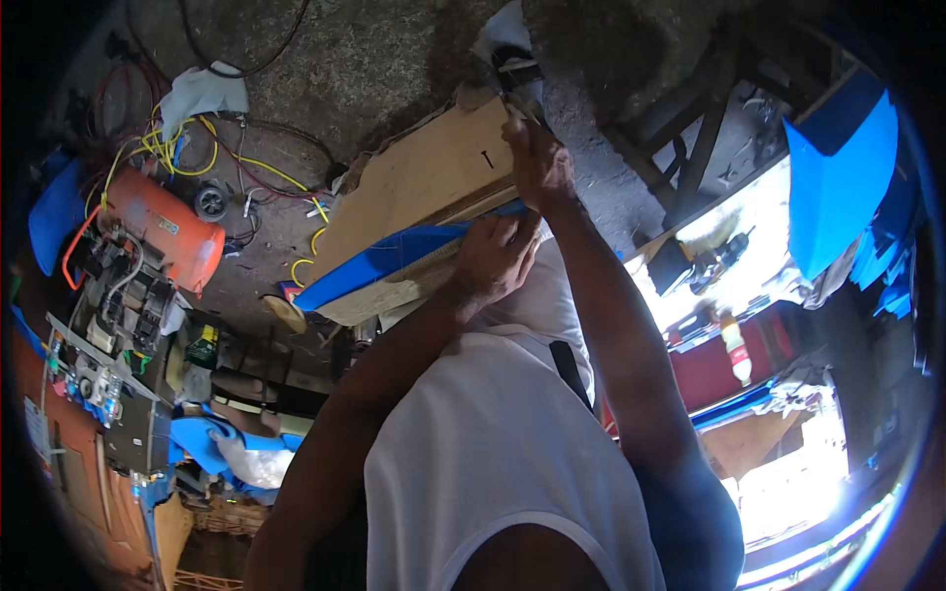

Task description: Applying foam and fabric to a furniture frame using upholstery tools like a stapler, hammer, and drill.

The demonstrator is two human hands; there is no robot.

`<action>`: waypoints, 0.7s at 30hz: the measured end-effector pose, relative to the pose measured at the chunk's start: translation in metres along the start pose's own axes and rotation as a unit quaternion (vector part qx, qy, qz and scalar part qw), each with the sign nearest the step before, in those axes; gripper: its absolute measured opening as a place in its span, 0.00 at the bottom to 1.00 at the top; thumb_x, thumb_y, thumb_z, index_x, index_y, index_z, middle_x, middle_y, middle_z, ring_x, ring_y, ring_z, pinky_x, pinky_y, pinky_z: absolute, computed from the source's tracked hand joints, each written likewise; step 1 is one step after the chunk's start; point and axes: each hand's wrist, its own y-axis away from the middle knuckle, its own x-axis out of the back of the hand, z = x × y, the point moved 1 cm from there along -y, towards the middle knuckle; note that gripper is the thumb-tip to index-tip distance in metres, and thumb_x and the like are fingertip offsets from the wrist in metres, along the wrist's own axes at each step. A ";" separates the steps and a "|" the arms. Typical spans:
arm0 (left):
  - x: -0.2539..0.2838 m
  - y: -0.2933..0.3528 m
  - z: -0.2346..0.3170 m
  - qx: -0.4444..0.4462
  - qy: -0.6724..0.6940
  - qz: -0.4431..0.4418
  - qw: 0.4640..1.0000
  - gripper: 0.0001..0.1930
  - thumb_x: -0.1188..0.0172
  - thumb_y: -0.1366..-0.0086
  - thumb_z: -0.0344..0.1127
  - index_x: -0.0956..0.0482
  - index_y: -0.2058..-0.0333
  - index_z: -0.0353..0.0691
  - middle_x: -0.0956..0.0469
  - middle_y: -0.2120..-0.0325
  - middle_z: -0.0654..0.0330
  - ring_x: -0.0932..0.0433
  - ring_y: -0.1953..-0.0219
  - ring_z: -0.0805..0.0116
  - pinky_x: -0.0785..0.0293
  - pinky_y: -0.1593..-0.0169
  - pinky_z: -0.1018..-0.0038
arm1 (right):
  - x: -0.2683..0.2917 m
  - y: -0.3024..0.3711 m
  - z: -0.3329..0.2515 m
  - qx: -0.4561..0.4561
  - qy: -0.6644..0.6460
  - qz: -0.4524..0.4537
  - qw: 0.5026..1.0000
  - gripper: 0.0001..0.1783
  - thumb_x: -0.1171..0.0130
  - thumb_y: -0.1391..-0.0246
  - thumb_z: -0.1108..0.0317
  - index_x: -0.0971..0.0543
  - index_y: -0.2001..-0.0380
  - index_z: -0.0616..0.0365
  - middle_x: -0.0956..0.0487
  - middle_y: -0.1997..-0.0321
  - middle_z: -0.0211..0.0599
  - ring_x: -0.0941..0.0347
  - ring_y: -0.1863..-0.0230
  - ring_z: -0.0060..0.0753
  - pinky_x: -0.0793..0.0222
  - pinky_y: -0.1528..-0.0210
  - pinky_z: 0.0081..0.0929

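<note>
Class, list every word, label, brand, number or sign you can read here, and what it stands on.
None reads clearly enough to quote.
Orange tank: small label, too small to read surely.
Green-and-yellow package: markings too blurred to read.
Bottle: label too small to read.

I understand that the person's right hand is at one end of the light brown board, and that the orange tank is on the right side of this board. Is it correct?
Not quite: the orange tank is on the left side of the light brown board, as the head view shows. The right hand is indeed at one end of the board.
</note>
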 end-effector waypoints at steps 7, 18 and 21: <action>0.037 -0.026 -0.056 0.146 -0.120 0.118 0.975 0.19 0.38 0.37 0.46 0.21 0.56 0.37 0.22 0.65 0.52 0.24 0.64 0.54 0.28 0.59 0.60 | -0.012 -0.018 -0.006 -0.075 -0.021 0.015 0.997 0.35 0.69 0.29 0.40 0.17 0.59 0.54 0.14 0.68 0.38 0.17 0.58 0.51 0.24 0.52 0.43; 0.029 -0.045 -0.060 0.176 -0.117 0.004 0.977 0.29 0.40 0.38 0.62 0.22 0.59 0.37 0.22 0.65 0.54 0.23 0.61 0.54 0.30 0.58 0.60 | -0.009 -0.033 -0.003 -0.046 0.144 0.114 0.982 0.25 0.61 0.31 0.48 0.19 0.66 0.50 0.16 0.72 0.46 0.19 0.69 0.58 0.22 0.64 0.51; 0.018 -0.057 -0.058 0.163 -0.124 0.006 0.979 0.27 0.39 0.38 0.62 0.23 0.61 0.38 0.23 0.65 0.53 0.23 0.61 0.53 0.30 0.59 0.57 | -0.036 -0.051 0.077 0.034 0.195 0.115 0.973 0.25 0.58 0.31 0.49 0.19 0.65 0.56 0.18 0.75 0.47 0.20 0.74 0.59 0.26 0.76 0.48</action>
